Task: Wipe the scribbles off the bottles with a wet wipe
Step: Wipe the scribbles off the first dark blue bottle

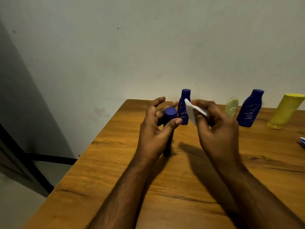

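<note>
A dark blue bottle stands on the wooden table. My left hand holds it near the cap, thumb in front and fingers behind; its body is mostly hidden by the hand. Just to its right, my right hand pinches a white wet wipe above the table. Behind them stands a second blue bottle with pale scribbles. A third scribbled blue bottle stands further right.
A pale green bottle and a yellow bottle stand near the wall at the back right. A blue-and-white packet shows at the right edge. The table's left edge drops to the floor.
</note>
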